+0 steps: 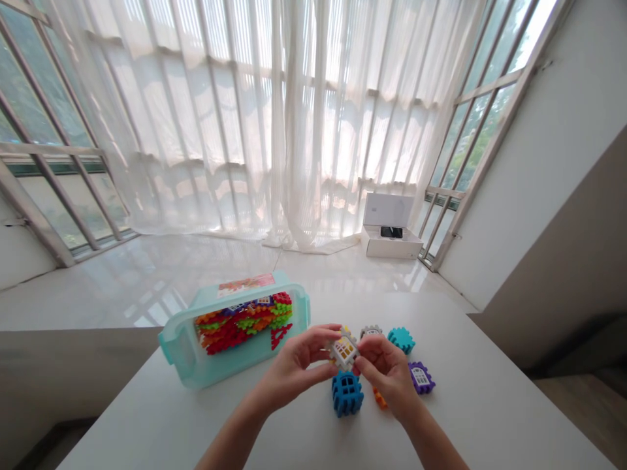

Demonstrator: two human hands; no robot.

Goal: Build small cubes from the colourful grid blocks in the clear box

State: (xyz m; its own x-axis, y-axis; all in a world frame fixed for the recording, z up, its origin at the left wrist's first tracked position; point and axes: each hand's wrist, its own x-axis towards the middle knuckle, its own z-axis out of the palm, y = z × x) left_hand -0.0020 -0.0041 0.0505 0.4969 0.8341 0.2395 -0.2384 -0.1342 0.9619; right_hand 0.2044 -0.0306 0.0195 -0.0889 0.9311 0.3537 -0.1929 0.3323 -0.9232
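Observation:
Both of my hands grip a light grey building block piece with a window lattice and notched edges. My left hand pinches its left side, and my right hand has the right side. Some yellow shows through and above the lattice; what it belongs to I cannot make out. Just below stands a blue block cube with a lattice top. Past my right hand lie a teal block and a purple block with a white window. Partly hidden by that hand are another grey block and an orange block.
On the left of the white table a translucent mint bin lies tipped on its side, holding many red, orange and green pieces. Behind, on the sill, sits an open white box with a phone, near the curtain.

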